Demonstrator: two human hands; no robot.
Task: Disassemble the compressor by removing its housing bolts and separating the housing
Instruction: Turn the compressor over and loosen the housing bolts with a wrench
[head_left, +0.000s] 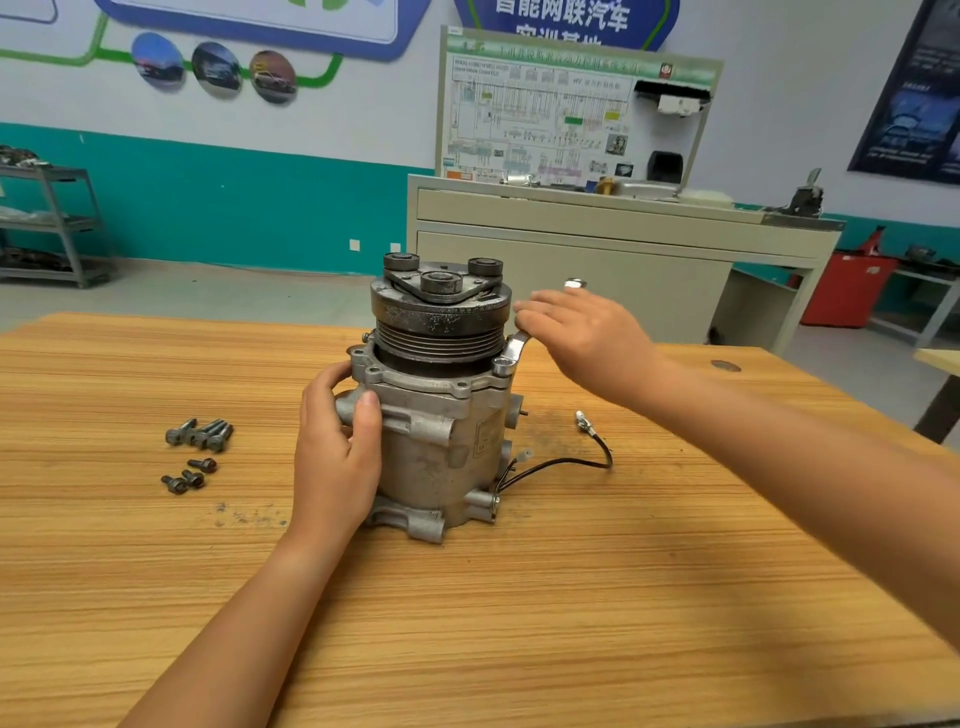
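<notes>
Compressor (441, 415): upright on the table (571, 597); cast metal, so expect it to be heavy, rigid and greasy.
Left hand (332, 457): curled round the compressor's left side.
Right hand (582, 338): fingers nearly straight over the wrench (511, 353) at the compressor's right flange; grip hidden.
Your hold: brace the body, not the pulley.
Bolts (200, 434): loose, left of the compressor.

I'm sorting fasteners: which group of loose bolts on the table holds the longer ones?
The farther cluster of bolts, lying bunched side by side; the three bolts nearer the person are short and scattered.
</notes>
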